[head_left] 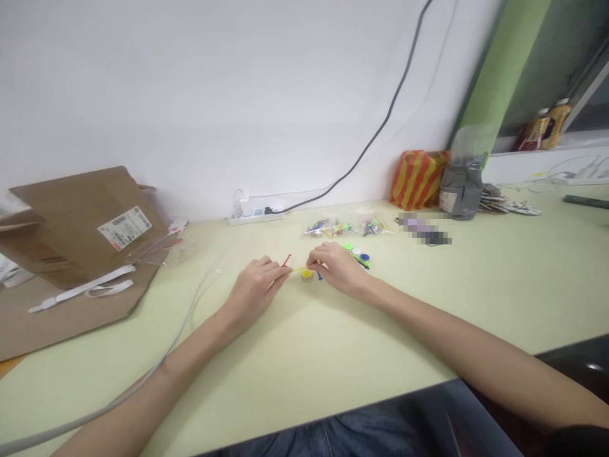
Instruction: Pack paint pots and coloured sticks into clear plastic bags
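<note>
head view, two bare hands at a pale green laminate desk (428,311). the left hand (254,292) was closed in a pinch on a thin red plastic rod (287,259), whose tip stood out past the fingertips. the right hand (335,270) was curled, its fingertips closed on the end of a narrow yellow plastic strip (299,269), which ran toward the left hand; whether strip and rod touched could not be told. a round yellow plastic disc (307,274) lay just below the strip, near the right fingertips, with a small blue plastic piece (320,275) beside it. round green, white and blue plastic pieces (358,256) lay just beyond the right hand. farther back lay clear plastic bags of small coloured parts (340,225).
</note>
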Demonstrator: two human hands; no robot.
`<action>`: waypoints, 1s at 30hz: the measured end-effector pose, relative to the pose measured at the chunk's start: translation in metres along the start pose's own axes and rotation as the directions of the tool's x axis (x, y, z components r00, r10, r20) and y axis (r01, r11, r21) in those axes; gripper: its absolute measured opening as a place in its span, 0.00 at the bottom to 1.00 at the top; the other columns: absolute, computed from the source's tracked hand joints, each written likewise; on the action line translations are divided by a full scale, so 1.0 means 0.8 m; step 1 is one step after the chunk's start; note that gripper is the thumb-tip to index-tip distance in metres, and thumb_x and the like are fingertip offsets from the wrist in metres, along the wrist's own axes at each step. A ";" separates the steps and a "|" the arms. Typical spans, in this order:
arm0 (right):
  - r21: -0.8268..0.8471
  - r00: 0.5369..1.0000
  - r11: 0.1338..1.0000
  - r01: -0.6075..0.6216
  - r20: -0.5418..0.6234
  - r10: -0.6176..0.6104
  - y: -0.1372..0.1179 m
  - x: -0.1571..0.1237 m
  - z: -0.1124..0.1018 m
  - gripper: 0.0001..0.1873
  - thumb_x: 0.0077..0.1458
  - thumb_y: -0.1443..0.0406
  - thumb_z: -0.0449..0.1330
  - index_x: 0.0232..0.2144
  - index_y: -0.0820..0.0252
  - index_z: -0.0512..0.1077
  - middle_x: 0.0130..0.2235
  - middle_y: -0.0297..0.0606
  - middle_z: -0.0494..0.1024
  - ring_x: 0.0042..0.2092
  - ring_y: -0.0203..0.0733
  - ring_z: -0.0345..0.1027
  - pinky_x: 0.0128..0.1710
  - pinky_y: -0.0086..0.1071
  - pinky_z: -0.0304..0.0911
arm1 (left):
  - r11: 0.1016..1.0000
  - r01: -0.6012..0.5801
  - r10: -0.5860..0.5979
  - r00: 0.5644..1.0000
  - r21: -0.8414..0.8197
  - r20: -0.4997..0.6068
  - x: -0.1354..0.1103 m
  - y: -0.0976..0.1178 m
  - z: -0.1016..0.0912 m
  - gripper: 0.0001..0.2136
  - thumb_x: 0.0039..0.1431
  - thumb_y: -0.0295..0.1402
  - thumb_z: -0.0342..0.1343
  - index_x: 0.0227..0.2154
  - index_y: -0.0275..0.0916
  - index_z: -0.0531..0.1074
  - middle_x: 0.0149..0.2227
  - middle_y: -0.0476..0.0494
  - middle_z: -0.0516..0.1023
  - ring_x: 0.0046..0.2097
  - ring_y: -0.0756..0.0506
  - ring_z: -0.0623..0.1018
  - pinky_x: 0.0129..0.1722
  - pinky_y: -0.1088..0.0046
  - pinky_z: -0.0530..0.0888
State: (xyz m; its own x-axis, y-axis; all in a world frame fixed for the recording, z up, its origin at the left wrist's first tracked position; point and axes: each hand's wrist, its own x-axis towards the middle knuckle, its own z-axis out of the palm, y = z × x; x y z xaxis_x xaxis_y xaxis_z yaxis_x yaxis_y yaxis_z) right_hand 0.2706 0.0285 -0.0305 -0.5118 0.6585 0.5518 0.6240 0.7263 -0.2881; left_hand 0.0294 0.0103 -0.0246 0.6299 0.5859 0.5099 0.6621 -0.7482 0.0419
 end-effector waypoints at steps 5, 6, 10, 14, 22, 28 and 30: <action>-0.008 1.000 1.000 0.021 0.016 -0.021 0.018 0.001 0.003 0.08 0.61 0.73 0.60 0.30 0.60 0.75 0.35 0.39 0.79 0.40 0.41 0.65 0.43 0.34 0.54 | 0.997 -0.071 0.072 0.997 0.037 -0.028 0.000 -0.006 0.004 0.15 0.71 0.28 0.46 0.50 0.43 0.76 0.38 0.43 0.80 0.43 0.43 0.72 0.41 0.63 0.68; -0.016 0.999 1.000 0.027 0.024 -0.027 0.020 0.002 0.003 0.08 0.61 0.73 0.60 0.30 0.61 0.75 0.35 0.39 0.79 0.40 0.42 0.64 0.43 0.34 0.54 | 0.995 -0.085 0.087 0.996 0.045 -0.035 0.000 -0.007 0.005 0.15 0.70 0.28 0.47 0.50 0.44 0.76 0.39 0.43 0.80 0.43 0.42 0.72 0.41 0.63 0.69; -0.066 0.997 0.997 0.043 0.063 -0.039 0.025 0.002 0.002 0.09 0.60 0.74 0.59 0.29 0.61 0.75 0.33 0.39 0.78 0.39 0.42 0.61 0.42 0.34 0.53 | 0.982 -0.148 0.149 0.989 0.122 -0.001 0.000 -0.010 0.008 0.16 0.69 0.26 0.47 0.52 0.44 0.75 0.40 0.42 0.80 0.44 0.41 0.73 0.41 0.61 0.70; -0.120 0.994 0.991 0.064 0.094 -0.053 0.029 0.003 0.005 0.10 0.61 0.75 0.57 0.29 0.61 0.75 0.32 0.39 0.76 0.38 0.42 0.59 0.40 0.34 0.51 | 0.942 -0.243 0.228 0.970 0.232 0.089 0.003 -0.012 0.009 0.17 0.68 0.22 0.47 0.53 0.41 0.73 0.41 0.40 0.79 0.46 0.40 0.73 0.43 0.61 0.70; -0.178 0.981 0.976 0.126 0.171 -0.096 0.027 0.004 0.006 0.11 0.61 0.74 0.56 0.28 0.61 0.73 0.30 0.38 0.73 0.37 0.42 0.57 0.37 0.34 0.47 | 0.913 -0.300 0.272 0.953 0.276 0.134 0.007 -0.015 0.006 0.16 0.67 0.21 0.48 0.53 0.41 0.73 0.42 0.39 0.79 0.49 0.39 0.74 0.48 0.59 0.70; -0.259 0.968 0.946 0.193 0.208 -0.141 0.018 0.005 0.000 0.13 0.63 0.73 0.54 0.27 0.61 0.72 0.30 0.40 0.72 0.37 0.42 0.56 0.35 0.35 0.45 | 0.917 -0.309 0.283 0.950 0.252 0.135 0.007 -0.014 0.004 0.17 0.67 0.20 0.47 0.52 0.41 0.73 0.42 0.40 0.80 0.49 0.40 0.75 0.48 0.58 0.71; -0.273 0.967 0.939 0.208 0.202 -0.156 0.017 0.006 -0.002 0.13 0.64 0.73 0.54 0.27 0.61 0.72 0.30 0.39 0.72 0.37 0.43 0.56 0.35 0.35 0.45 | 0.913 -0.313 0.290 0.949 0.262 0.122 0.007 -0.012 0.001 0.17 0.67 0.20 0.47 0.51 0.41 0.74 0.42 0.40 0.80 0.49 0.40 0.75 0.48 0.57 0.71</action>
State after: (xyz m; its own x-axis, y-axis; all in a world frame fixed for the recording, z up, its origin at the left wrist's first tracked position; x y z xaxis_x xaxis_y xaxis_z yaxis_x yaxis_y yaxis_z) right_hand 0.2780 0.0411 -0.0305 -0.7115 0.5633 0.4200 0.6405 0.7658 0.0579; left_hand 0.0269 0.0209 -0.0224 0.8398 0.3769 0.3909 0.5136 -0.7850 -0.3465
